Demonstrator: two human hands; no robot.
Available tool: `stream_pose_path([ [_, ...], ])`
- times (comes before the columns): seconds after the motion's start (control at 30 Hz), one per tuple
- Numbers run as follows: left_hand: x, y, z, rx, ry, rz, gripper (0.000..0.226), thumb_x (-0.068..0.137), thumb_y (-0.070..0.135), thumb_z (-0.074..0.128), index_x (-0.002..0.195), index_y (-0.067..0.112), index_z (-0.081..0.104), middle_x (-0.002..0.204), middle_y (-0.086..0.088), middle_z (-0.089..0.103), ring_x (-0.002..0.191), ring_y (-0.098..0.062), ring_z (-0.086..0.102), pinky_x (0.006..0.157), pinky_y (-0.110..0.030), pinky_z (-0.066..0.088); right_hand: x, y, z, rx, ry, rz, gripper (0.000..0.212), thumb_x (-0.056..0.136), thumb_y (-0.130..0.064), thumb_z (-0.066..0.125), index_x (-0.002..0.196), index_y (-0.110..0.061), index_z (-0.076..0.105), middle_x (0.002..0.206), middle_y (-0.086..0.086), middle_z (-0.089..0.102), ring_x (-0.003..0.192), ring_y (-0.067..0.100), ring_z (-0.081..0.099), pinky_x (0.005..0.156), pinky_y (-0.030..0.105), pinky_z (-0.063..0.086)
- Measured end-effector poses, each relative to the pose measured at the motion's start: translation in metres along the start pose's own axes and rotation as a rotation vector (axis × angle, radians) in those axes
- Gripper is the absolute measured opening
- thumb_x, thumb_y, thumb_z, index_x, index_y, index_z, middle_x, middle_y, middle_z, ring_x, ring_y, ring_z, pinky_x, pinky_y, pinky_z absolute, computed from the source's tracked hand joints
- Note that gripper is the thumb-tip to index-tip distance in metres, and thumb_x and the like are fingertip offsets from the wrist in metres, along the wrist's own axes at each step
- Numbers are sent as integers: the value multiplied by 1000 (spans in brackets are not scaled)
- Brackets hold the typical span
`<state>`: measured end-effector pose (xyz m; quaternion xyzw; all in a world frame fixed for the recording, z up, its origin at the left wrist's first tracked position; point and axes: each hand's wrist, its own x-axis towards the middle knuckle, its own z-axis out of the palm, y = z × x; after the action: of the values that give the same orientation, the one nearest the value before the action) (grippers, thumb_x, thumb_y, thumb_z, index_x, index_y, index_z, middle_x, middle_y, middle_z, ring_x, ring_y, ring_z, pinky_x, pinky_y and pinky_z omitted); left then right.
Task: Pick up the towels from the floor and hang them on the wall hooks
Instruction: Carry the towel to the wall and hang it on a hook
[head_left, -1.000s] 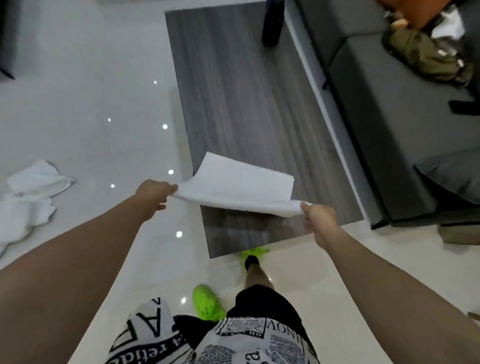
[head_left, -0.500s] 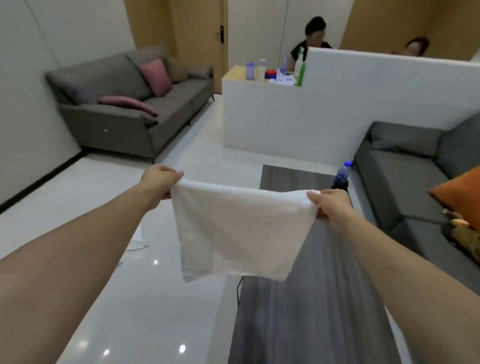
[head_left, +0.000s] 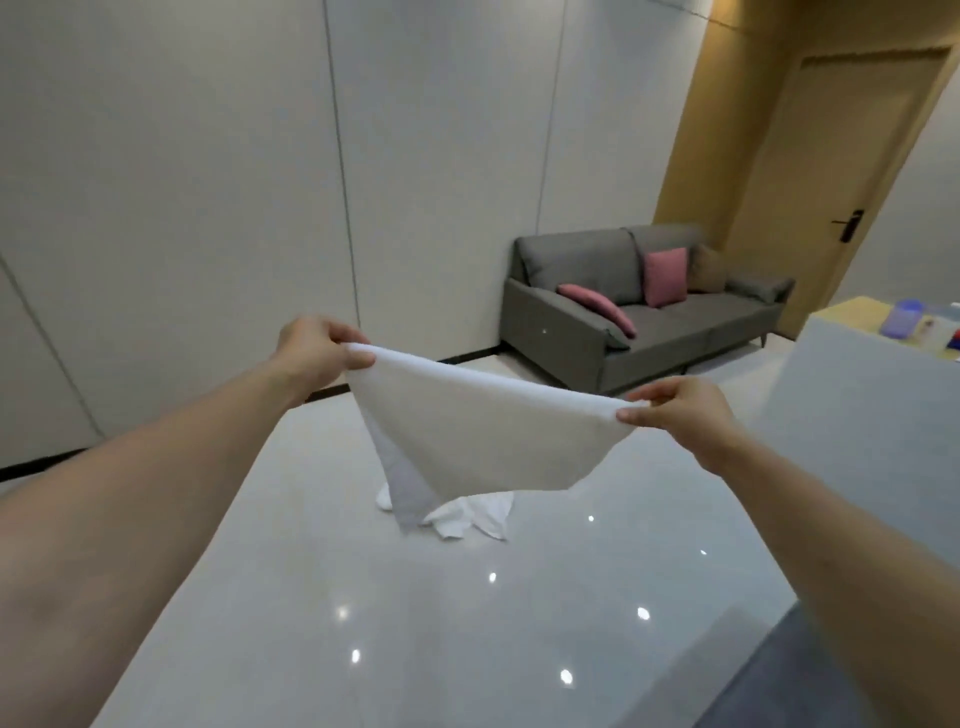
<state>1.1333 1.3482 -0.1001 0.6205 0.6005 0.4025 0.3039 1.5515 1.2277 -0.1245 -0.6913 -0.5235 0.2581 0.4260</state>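
Compared with half a second earlier, the head view has swung left toward a bare panelled wall (head_left: 208, 182); no hooks visible. Left hand (head_left: 311, 349) and right hand (head_left: 680, 402) each pinch a top corner of the white towel (head_left: 483, 441), stretched between them above the remaining towels (head_left: 467, 514) on the floor (head_left: 415, 623). Keeping the edge taut should ease hooking.

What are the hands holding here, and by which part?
A white towel, stretched between both hands by its top edge: the left hand pinches one upper corner, the right hand the other. The rest hangs free.
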Motion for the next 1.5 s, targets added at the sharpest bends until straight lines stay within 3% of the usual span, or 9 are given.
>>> stream_pose_path([
  [0.17, 0, -59, -137, 135, 286, -46, 15, 74, 29, 83, 72, 24, 69, 73, 4, 66, 76, -13, 59, 74, -23, 41, 36, -92, 126, 124, -57, -173, 19, 67, -26, 91, 78, -17, 78, 79, 3, 75, 74, 16, 69, 72, 30, 57],
  [0.33, -19, -125, -289, 163, 465, -98, 21, 78, 29, 80, 69, 18, 65, 65, 3, 59, 67, -16, 52, 64, -26, 40, 49, -197, 277, 257, -208, -282, 14, 77, -14, 82, 73, -12, 68, 68, 3, 63, 60, 11, 56, 62, 29, 47],
  [0.63, -74, -218, -534, -111, 812, -116, 13, 91, 21, 67, 92, 9, 62, 93, -11, 63, 81, -23, 57, 71, -34, 48, -1, -390, 558, 435, -478, -341, 12, 87, -8, 62, 77, -12, 56, 77, 9, 52, 72, 21, 48, 65, 37, 45],
  [0.83, -143, -286, -661, -143, 1028, -234, 13, 91, 22, 67, 92, 10, 63, 98, -11, 64, 85, -24, 60, 77, -39, 52, -58, -494, 719, 411, -793, -485, 16, 87, -1, 65, 92, -13, 73, 85, 8, 70, 75, 21, 62, 74, 37, 51],
  [1.0, -198, -345, -751, 21, 1203, -375, 10, 91, 21, 63, 84, 15, 59, 87, -3, 60, 75, -17, 53, 60, -28, 43, -118, -579, 857, 405, -971, -587, 17, 89, 2, 62, 77, -7, 71, 64, 1, 63, 60, 15, 53, 62, 27, 41],
  [1.3, -248, -406, -898, 56, 1506, -549, 24, 84, -2, 50, 80, 15, 67, 83, -4, 68, 76, -21, 60, 60, -26, 47, -255, -736, 1060, 491, -1319, -622, 33, 66, 7, 37, 47, -18, 50, 44, -6, 44, 43, 14, 39, 40, 16, 29],
  [1.4, -258, -414, -937, -185, 1645, -503, 18, 80, 2, 50, 82, 9, 67, 87, -9, 68, 85, -28, 61, 74, -35, 50, -294, -777, 1112, 565, -1432, -642, 24, 73, -2, 52, 55, -15, 60, 56, 3, 56, 58, 22, 49, 52, 25, 36],
  [1.43, -263, -417, -947, -256, 1653, -472, 12, 84, 12, 57, 88, 8, 68, 89, -8, 70, 87, -29, 64, 77, -36, 51, -306, -788, 1126, 576, -1485, -671, 20, 81, -14, 62, 61, -12, 67, 62, 6, 63, 64, 24, 56, 57, 29, 41],
  [1.5, -275, -425, -968, -246, 1615, -480, 35, 84, 45, 71, 98, 12, 72, 94, -4, 75, 87, -26, 72, 80, -38, 55, -329, -806, 1154, 542, -1595, -740, 38, 84, -49, 69, 76, -12, 76, 78, -2, 73, 79, 17, 67, 68, 31, 47],
])
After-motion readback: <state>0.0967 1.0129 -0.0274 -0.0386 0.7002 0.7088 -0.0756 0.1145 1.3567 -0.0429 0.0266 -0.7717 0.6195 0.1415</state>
